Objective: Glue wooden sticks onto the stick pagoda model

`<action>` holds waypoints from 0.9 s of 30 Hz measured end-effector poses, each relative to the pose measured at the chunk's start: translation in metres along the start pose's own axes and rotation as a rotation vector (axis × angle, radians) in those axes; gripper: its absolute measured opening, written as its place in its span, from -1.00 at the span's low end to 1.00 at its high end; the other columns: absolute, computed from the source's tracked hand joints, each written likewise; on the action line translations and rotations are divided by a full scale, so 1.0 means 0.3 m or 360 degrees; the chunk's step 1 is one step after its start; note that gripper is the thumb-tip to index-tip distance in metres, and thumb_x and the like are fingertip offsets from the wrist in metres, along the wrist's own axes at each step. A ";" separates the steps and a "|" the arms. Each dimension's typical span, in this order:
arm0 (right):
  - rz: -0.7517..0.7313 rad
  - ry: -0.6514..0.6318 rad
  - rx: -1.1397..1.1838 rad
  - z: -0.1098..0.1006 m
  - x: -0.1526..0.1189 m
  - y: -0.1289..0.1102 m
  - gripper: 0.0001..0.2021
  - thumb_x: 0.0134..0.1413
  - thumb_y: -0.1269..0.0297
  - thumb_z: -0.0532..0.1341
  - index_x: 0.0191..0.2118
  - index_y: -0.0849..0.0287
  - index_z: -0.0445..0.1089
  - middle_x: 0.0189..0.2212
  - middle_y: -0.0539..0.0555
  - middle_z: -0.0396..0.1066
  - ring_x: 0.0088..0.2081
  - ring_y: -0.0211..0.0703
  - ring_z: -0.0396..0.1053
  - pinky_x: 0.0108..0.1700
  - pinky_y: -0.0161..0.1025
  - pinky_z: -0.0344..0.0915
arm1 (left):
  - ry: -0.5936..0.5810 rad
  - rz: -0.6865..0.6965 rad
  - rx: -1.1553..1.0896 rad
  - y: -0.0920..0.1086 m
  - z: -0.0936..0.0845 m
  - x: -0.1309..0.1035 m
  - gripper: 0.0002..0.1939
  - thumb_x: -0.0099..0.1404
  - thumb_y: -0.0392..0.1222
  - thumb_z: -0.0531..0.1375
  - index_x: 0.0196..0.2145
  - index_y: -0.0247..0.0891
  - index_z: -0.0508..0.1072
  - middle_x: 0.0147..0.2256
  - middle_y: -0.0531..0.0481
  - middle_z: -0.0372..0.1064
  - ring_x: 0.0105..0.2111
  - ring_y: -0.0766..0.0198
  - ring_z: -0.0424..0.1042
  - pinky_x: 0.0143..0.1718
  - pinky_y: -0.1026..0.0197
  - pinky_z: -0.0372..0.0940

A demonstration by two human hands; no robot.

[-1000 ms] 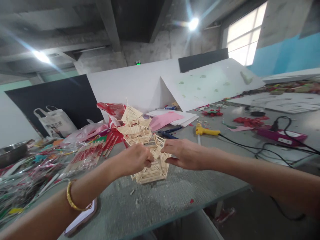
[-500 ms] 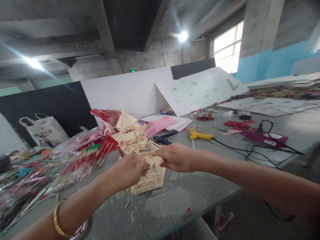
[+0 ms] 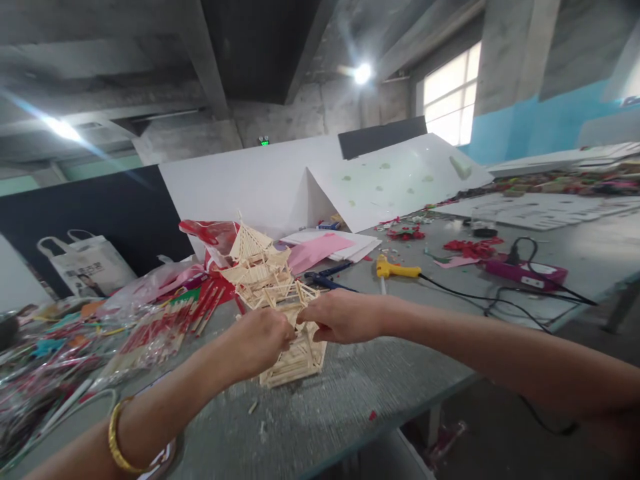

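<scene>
A tiered model of pale wooden sticks [image 3: 295, 363], with a pointed roof at its far end, stands on the grey table [image 3: 320, 427]. My left hand [image 3: 265, 340] is closed at the model's left side, its fingers pinched over the middle part. From the right, my right hand [image 3: 340, 317] reaches over the same part, thumb and fingers drawn together close to the left fingertips. Whatever small piece either hand grips is too small to make out. The hands cover part of the model's middle.
A yellow glue gun [image 3: 397, 269] and blue-handled pliers [image 3: 330, 275] lie beyond my right hand. Farther right is a purple power strip [image 3: 525, 273] with black cables. Bagged red sticks [image 3: 155, 327] and plastic bags crowd the left. White boards [image 3: 250, 187] stand behind.
My right hand has moved slightly left, closer to my left hand. The whole view has shifted a little; the model stays in place on the table.
</scene>
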State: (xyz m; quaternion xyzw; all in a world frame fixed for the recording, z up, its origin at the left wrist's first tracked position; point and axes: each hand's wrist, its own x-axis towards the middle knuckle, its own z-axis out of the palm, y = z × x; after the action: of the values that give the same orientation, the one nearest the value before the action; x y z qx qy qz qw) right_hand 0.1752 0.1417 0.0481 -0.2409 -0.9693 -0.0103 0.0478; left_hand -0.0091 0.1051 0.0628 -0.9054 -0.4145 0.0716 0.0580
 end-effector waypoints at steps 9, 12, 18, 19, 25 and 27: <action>-0.0142 -0.0001 -0.0121 0.014 0.030 0.002 -0.72 0.05 0.29 0.14 -0.09 0.20 0.37 -0.38 0.10 0.47 -0.36 -0.18 0.36 -0.41 -0.32 0.06 | -0.0025 -0.0043 -0.0016 0.003 -0.001 -0.001 -0.79 0.11 -0.44 0.04 -0.53 -0.35 0.44 -0.47 -0.08 0.45 -0.46 0.31 0.38 -0.43 0.31 0.13; -0.0128 -0.0020 -0.0118 0.013 0.036 0.001 -0.74 0.07 0.25 0.14 -0.11 0.18 0.38 -0.41 0.09 0.46 -0.40 -0.20 0.35 -0.45 -0.33 0.02 | -0.0005 -0.0066 0.0031 0.003 0.002 -0.002 -0.79 0.12 -0.44 0.04 -0.52 -0.35 0.45 -0.47 -0.09 0.46 -0.46 0.30 0.38 -0.44 0.31 0.14; -0.0094 -0.0031 -0.0092 0.019 0.048 0.004 -0.79 0.08 0.26 0.14 -0.17 0.16 0.39 -0.41 0.07 0.46 -0.40 -0.22 0.36 -0.45 -0.35 0.01 | 0.0044 -0.0040 0.0011 -0.002 0.007 -0.005 -0.78 0.14 -0.42 0.03 -0.54 -0.35 0.44 -0.52 -0.07 0.43 -0.51 0.31 0.37 -0.47 0.31 0.14; -0.0095 -0.0028 -0.0088 0.022 0.050 0.006 -0.80 0.07 0.27 0.14 -0.18 0.16 0.39 -0.42 0.07 0.46 -0.40 -0.22 0.36 -0.45 -0.35 0.01 | 0.0042 -0.0051 0.0003 -0.003 0.007 -0.005 -0.79 0.14 -0.42 0.04 -0.53 -0.36 0.44 -0.52 -0.08 0.43 -0.51 0.30 0.37 -0.47 0.30 0.14; -0.0142 0.0011 -0.0120 0.040 0.060 0.015 -0.83 0.07 0.27 0.14 -0.21 0.17 0.37 -0.41 0.07 0.46 -0.40 -0.21 0.37 -0.46 -0.35 0.00 | -0.0009 -0.0093 0.0059 0.005 0.006 -0.003 -0.78 0.17 -0.41 0.03 -0.50 -0.36 0.45 -0.49 -0.11 0.44 -0.48 0.29 0.38 -0.46 0.31 0.17; -0.0159 0.0023 -0.0126 0.041 0.061 0.016 -0.83 0.08 0.27 0.13 -0.21 0.17 0.37 -0.40 0.06 0.46 -0.40 -0.21 0.37 -0.46 -0.35 0.00 | -0.0027 -0.0101 0.0072 0.009 0.004 -0.003 -0.78 0.17 -0.41 0.03 -0.51 -0.36 0.45 -0.49 -0.11 0.44 -0.49 0.29 0.38 -0.46 0.30 0.17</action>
State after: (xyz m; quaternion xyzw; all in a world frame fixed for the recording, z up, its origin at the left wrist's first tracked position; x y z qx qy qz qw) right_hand 0.1603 0.1550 0.0377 -0.1939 -0.9786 -0.0528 0.0447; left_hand -0.0081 0.1027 0.0613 -0.8897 -0.4417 0.0866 0.0771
